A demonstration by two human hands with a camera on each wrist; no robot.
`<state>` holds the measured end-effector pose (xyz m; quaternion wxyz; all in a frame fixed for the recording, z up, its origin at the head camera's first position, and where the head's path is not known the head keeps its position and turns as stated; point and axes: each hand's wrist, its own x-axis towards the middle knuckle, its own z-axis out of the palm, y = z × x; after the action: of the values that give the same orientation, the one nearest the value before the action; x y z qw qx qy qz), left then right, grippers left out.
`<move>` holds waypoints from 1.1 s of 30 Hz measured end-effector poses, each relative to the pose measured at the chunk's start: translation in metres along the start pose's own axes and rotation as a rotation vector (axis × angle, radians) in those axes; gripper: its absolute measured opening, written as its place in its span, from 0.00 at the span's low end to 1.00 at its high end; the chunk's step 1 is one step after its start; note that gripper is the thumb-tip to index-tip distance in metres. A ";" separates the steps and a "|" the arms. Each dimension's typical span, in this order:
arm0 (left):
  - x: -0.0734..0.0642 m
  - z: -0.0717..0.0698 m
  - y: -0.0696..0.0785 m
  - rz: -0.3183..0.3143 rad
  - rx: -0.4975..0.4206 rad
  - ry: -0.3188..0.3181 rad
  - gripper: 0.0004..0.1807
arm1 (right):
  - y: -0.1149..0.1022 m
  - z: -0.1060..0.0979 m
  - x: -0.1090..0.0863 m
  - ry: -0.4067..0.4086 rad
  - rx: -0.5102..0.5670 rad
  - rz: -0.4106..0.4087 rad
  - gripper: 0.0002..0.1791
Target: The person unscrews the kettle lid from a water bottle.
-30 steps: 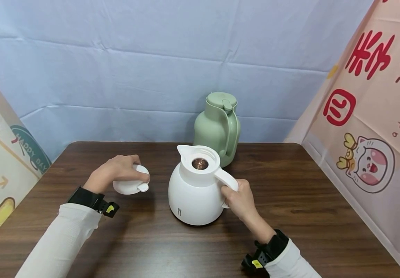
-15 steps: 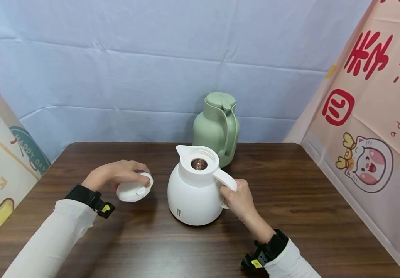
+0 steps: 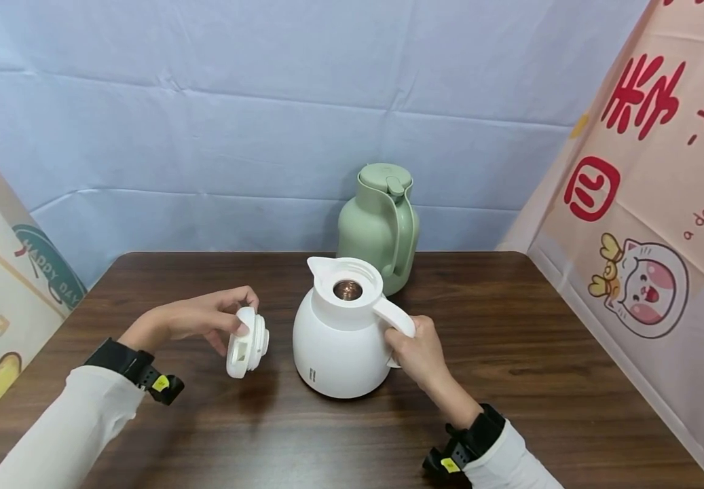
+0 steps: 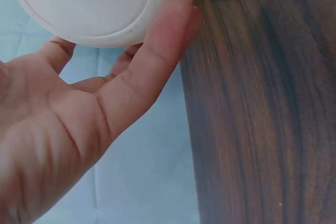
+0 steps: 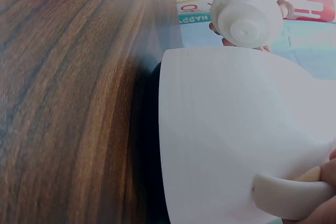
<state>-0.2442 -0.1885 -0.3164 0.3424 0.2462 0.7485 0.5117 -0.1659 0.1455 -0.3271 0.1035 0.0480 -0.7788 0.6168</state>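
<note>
In the head view a white thermos jug (image 3: 341, 346) stands upright on the table, its mouth uncovered and a coppery inside showing. My right hand (image 3: 419, 353) grips its handle (image 3: 396, 316) on the right side. To the left of the jug, my left hand (image 3: 205, 318) pinches a white jug lid (image 3: 246, 343) above the table. The lid is tipped on its side, its stepped underside facing the jug. From the left wrist, the lid's round top (image 4: 89, 3) shows against thumb and fingers. In the right wrist view the lid's underside (image 5: 249, 19) appears beyond the jug's body (image 5: 231, 124).
A green thermos jug (image 3: 379, 227) with its lid on stands close behind the white one. The brown wooden table (image 3: 510, 360) ends at a pale blue cloth backdrop (image 3: 254, 122). Printed cloths hang at both sides, the right one (image 3: 645, 204) with red lettering.
My left hand has turned the lid from lying flat to standing on its side, and lowered it slightly. The right hand keeps its grip and the white jug stays in place.
</note>
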 end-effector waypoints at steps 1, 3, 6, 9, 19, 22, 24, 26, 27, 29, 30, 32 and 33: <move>-0.001 0.000 -0.002 0.020 -0.006 0.003 0.21 | 0.004 0.000 0.001 0.000 0.000 0.005 0.16; -0.003 0.001 -0.004 0.056 -0.007 0.014 0.20 | 0.013 0.000 0.005 0.002 0.000 0.010 0.16; -0.007 0.002 -0.007 0.119 0.001 0.030 0.21 | 0.029 0.000 0.010 0.008 -0.001 0.015 0.16; -0.010 0.005 -0.009 0.192 0.006 0.033 0.21 | 0.037 0.000 0.013 0.014 0.004 0.005 0.16; -0.014 0.016 -0.022 0.310 0.100 0.178 0.25 | 0.038 0.000 0.013 0.012 0.025 -0.011 0.16; -0.016 0.021 -0.026 0.302 0.125 0.275 0.27 | 0.037 -0.001 0.013 0.007 0.021 -0.010 0.16; -0.016 0.023 -0.029 0.289 0.124 0.323 0.29 | 0.037 -0.001 0.013 0.003 0.030 -0.006 0.16; -0.016 0.026 -0.032 0.285 0.114 0.356 0.30 | 0.037 -0.001 0.013 0.000 0.036 -0.004 0.16; -0.015 0.027 -0.034 0.283 0.114 0.369 0.31 | 0.037 -0.001 0.013 -0.003 0.040 -0.002 0.16; -0.015 0.028 -0.037 0.279 0.122 0.399 0.32 | 0.037 -0.001 0.013 -0.006 0.042 0.000 0.16; -0.015 0.029 -0.039 0.278 0.132 0.415 0.32 | 0.037 -0.001 0.013 -0.006 0.042 0.000 0.16; -0.015 0.031 -0.042 0.278 0.156 0.450 0.33 | 0.038 -0.001 0.013 -0.009 0.046 0.000 0.16; -0.015 0.031 -0.043 0.276 0.175 0.470 0.33 | 0.038 -0.001 0.013 -0.008 0.047 0.000 0.16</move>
<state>-0.2110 -0.1959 -0.3598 0.0641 0.2489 0.8083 0.5298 -0.1860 0.1557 -0.3603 0.0990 0.0530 -0.7647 0.6345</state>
